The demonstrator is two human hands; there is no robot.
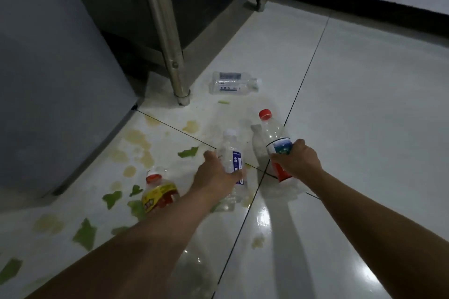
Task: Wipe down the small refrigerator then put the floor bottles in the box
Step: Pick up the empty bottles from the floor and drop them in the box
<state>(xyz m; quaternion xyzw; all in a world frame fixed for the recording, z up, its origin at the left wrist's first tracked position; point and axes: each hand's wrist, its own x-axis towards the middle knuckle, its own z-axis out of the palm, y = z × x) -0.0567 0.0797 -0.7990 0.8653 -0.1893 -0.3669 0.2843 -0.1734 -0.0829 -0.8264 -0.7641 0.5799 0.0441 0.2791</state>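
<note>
Forearm point(136, 233) over probably yellow-labelled bottle point(159, 195).

Four bottles point(234, 82), two hands point(213, 175)

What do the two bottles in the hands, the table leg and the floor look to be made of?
Red-capped bottle in the right hand: thin clear plastic, see-through, with a glossy printed label. White-capped bottle in the left hand: likewise clear plastic. Table leg: probably stainless steel, a brushed grey tube. Floor: glazed tile, likely ceramic, with mirror-like glare and dark grout lines.
</note>
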